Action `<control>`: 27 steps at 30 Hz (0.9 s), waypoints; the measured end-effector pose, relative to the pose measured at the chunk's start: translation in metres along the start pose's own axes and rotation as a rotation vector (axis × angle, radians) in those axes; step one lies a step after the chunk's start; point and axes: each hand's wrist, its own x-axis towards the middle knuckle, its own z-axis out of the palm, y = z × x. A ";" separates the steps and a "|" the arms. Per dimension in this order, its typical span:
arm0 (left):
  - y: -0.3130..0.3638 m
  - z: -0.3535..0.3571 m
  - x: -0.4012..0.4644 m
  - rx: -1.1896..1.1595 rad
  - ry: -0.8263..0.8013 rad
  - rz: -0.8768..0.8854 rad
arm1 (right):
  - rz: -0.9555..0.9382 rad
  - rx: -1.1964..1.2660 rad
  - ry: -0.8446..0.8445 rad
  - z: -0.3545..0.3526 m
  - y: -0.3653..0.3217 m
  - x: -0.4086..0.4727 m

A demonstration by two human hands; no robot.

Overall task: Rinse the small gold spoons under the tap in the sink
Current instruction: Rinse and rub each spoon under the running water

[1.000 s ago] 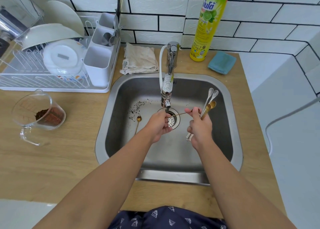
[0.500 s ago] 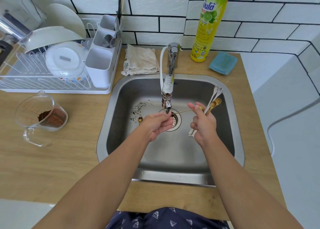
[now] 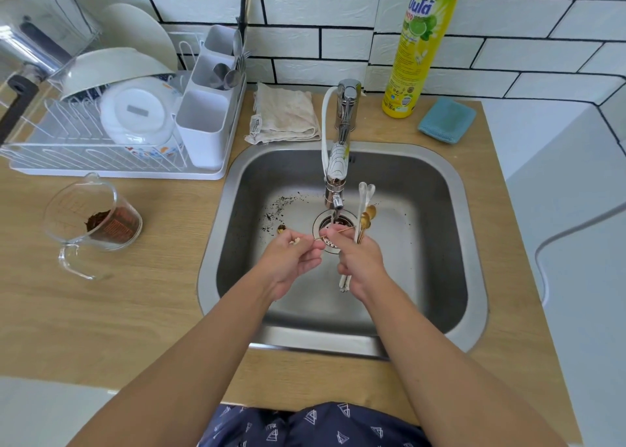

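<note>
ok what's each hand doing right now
left hand: pinching one thin gold spoon by its handle.
right hand: gripping a bundle of spoons, gold and white.

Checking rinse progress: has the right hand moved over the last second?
Yes: the right hand has shifted left, toward the drain, its spoons now close beside the tap.

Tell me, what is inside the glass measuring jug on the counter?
The glass measuring jug holds a dark brown powdery heap at its bottom. Its red markings hide part of it.
</note>
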 end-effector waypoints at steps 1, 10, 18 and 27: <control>-0.002 -0.001 -0.003 0.003 -0.013 -0.008 | -0.015 0.014 0.010 0.000 -0.002 0.001; 0.009 0.008 -0.005 0.167 -0.001 0.061 | -0.002 -0.030 -0.028 0.007 -0.002 0.000; 0.007 -0.003 -0.011 0.247 -0.030 0.043 | -0.048 0.137 0.106 -0.003 -0.026 0.013; 0.004 0.000 -0.014 0.196 -0.049 0.006 | -0.007 -0.073 -0.070 0.006 -0.018 -0.001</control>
